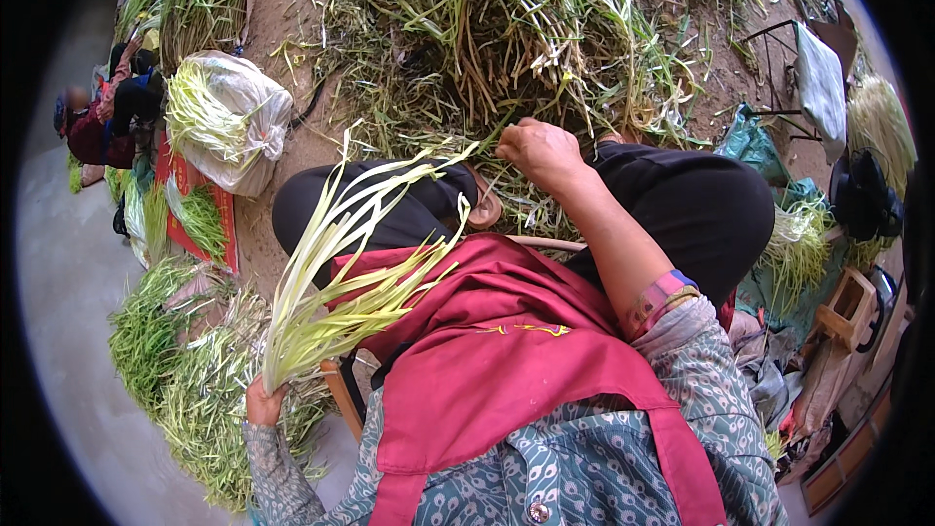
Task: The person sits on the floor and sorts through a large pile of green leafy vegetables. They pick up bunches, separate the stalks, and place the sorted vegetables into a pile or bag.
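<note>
My left hand (pixel 266 400) grips the base of a bunch of pale yellow-green leafy stalks (pixel 314 292). Their leaves fan up and across my left thigh and the red apron (pixel 504 351). My right hand (pixel 540 150) is out between my knees with its fingers curled, at the near edge of a large heap of green leafy stalks (pixel 497 22). A thin green leaf or stalk (pixel 500 130) shows beside its fingertips; whether the fingers pinch it cannot be told.
A white sack (pixel 263 98) topped with pale stalks stands at left, with a seated person (pixel 109 113) beyond. Cut leaves (pixel 219 394) are piled at lower left. At right are a metal-framed stool (pixel 822 84), a bunch of stalks (pixel 796 241) and a wooden stool (pixel 847 307).
</note>
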### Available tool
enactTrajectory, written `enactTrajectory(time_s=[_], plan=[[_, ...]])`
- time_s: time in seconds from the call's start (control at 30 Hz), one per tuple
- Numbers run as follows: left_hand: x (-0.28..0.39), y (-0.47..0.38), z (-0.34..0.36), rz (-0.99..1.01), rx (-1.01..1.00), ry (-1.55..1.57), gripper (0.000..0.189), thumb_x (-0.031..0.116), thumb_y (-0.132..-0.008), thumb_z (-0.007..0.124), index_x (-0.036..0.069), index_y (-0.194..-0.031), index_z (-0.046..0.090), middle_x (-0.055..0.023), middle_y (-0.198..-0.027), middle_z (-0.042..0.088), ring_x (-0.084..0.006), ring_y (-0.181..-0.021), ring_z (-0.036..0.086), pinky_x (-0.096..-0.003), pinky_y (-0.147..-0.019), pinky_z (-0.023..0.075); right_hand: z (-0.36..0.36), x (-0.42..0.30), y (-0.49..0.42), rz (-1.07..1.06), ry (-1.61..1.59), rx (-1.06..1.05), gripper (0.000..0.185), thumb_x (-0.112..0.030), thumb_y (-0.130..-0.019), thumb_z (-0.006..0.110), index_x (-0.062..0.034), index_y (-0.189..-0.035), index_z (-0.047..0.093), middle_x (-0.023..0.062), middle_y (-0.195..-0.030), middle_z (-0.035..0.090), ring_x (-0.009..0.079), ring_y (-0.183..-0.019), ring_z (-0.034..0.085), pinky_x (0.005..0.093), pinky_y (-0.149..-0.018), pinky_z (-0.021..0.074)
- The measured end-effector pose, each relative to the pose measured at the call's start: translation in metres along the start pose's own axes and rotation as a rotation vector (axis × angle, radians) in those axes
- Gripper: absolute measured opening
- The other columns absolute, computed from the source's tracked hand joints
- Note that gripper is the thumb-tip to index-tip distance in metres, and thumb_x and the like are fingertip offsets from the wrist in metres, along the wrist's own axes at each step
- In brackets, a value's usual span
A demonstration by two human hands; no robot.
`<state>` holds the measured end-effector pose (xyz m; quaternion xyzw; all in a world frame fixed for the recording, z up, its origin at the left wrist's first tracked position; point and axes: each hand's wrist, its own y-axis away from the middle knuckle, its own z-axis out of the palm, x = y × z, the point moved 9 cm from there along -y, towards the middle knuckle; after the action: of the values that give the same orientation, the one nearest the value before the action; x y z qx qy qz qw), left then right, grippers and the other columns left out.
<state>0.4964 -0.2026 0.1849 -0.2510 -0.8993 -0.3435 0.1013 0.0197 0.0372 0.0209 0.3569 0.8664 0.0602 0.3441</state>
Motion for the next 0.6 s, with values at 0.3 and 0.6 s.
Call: enactTrajectory(time_s=[0.3,0.6], plan=[[0.015,0.001,-0.016,0.103,0.113,-0.062,0.026,-0.007,-0.062,0.059,0.001,-0.087,0.061,-0.0087,-0.077,0.058,-0.0185,-0.070,0.055,-0.0267,-0.064,0.0420,0.034,-0.091,0.051,-0.671,-0.207,-0.212,0.027,-0.010,-0.072,0.054,-0.0163,-0.097,0.058,0.0063,-0.116,0.048,0.0262,-0.088,0.057,0.0344,-0.071,0.0479],[0.029,0.002,-0.027,0.073,0.102,-0.135,0.025,-0.007,-0.066,0.060,0.001,-0.089,0.062,-0.0085,-0.084,0.060,-0.0178,-0.078,0.057,-0.0263,-0.069,0.0433,0.068,-0.080,0.050,-0.624,-0.148,-0.256,0.019,-0.010,-0.064,0.047,-0.0125,-0.078,0.061,0.0115,-0.071,0.058,0.0293,-0.072,0.059,0.0389,-0.059,0.0473]])
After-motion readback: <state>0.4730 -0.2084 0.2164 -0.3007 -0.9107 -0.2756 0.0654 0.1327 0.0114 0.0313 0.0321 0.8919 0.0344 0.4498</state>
